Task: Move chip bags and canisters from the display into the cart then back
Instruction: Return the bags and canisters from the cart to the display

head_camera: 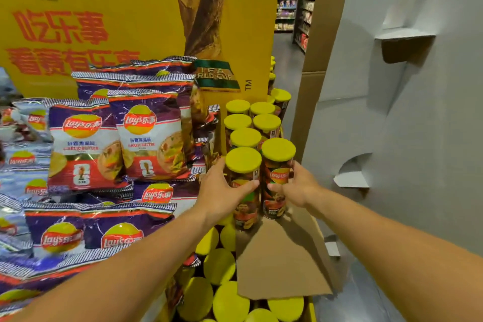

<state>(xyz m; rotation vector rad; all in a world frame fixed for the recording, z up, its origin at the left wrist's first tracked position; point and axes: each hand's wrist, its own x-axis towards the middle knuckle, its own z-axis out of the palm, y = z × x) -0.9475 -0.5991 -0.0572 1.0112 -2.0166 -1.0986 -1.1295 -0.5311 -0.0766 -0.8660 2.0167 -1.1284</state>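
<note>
Hands: our left hand [222, 191] grips the left canister [244, 185], thumb across its front and fingers curled behind; our right hand [295, 187] grips the right canister [277, 178] the same way from the other side.

Where they stand: the 2 canisters sit side by side between our hands, touching or nearly so, bases on a brown cardboard sheet [282, 256] that lies over a lower layer of canisters [222, 264] nearer us than the hands.

Key relation: each canister's long axis runs upright, so each hand wraps it sideways; neither hand is clearly nearer, 1 tube each.

Beyond the hands: more upright canisters [245, 123] crowd just behind the held pair.

Left of the hands: chip bags [86, 149] stacked in leaning rows, well within our left arm's reach.

Materials: the canisters look like rigid printed tubes with flat, matte yellow-green lids; the bags are glossy crinkled foil, puffed and soft; the sheet is plain stiff corrugated board.

Backdrop: a yellow display board [104, 8] rises behind the bags, a pale grey cardboard wall [392, 86] to the right of our right hand.

Cart: not in view.

Our reading: we judge the pair is either being lifted from or set onto the display; we cannot tell which.
</note>
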